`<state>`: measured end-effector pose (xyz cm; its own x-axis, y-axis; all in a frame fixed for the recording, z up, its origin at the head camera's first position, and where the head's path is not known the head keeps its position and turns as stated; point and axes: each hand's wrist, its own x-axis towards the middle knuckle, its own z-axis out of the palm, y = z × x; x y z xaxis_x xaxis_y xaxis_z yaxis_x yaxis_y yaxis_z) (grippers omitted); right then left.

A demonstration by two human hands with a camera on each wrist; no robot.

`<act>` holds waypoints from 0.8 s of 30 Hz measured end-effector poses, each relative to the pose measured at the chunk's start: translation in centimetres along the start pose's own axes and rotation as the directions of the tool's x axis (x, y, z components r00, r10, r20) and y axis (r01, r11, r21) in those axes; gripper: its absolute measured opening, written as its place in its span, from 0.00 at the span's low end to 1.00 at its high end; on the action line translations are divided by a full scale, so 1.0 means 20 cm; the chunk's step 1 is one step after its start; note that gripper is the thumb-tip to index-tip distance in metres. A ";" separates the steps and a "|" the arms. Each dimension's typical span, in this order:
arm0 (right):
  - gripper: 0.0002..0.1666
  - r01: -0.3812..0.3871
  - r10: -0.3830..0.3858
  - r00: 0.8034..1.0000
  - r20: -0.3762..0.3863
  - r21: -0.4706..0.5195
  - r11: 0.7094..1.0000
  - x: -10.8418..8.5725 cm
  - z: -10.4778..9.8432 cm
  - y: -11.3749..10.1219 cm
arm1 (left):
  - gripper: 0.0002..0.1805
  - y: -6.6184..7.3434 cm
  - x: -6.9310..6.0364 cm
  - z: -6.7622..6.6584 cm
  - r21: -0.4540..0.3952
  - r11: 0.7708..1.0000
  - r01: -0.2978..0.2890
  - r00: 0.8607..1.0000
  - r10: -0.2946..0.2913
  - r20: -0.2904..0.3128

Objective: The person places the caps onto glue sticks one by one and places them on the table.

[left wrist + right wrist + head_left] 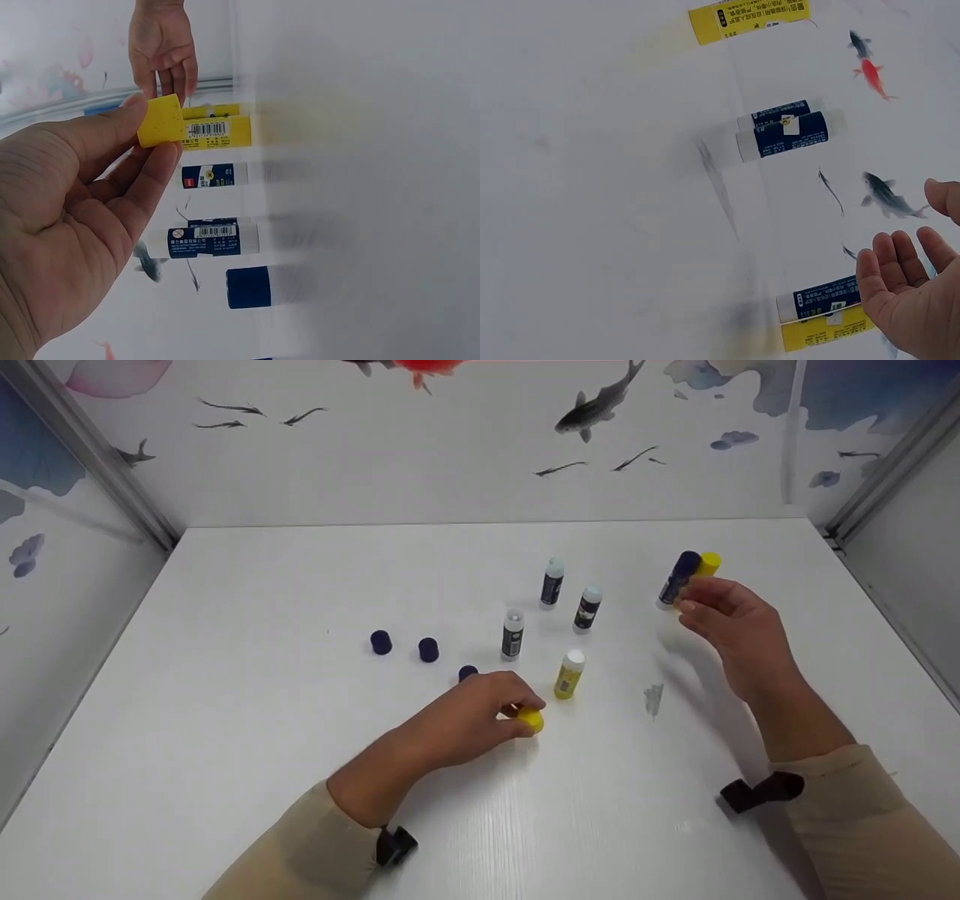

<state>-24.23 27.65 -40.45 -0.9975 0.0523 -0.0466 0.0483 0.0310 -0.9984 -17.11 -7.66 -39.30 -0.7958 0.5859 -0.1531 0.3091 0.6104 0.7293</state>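
Observation:
My left hand (469,724) pinches a yellow cap (532,720) between thumb and fingers, just above the table. Right of it stands an uncapped yellow glue stick (569,675); the left wrist view shows the same cap (160,121) in front of a yellow stick (217,131). My right hand (739,634), fingers loosely bent and holding nothing visible, is beside a capped dark blue stick (679,577) and a yellow-capped stick (709,563) at the right. In the right wrist view the hand (915,292) partly covers the blue stick (821,296) and the yellow one (825,330).
Three uncapped dark blue sticks (551,583) (587,609) (512,635) stand mid-table. Dark blue caps (381,642) (428,649) (467,672) stand to their left, one partly behind my left hand. A grey smudge (653,700) marks the table (247,697). Printed panels enclose the back and sides.

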 end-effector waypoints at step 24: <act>0.27 0.076 -0.053 0.980 0.190 -0.114 0.991 -0.09 0.18 -0.04 | 0.19 0.01 -0.01 0.00 -0.038 0.999 0.005 1.000 -0.006 -0.027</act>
<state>-22.57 23.86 -39.71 -0.9902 -0.1398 0.0012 -0.0222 0.1488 -0.9886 -16.82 -7.61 -39.15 -0.8113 0.5679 -0.1392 0.2855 0.5925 0.7533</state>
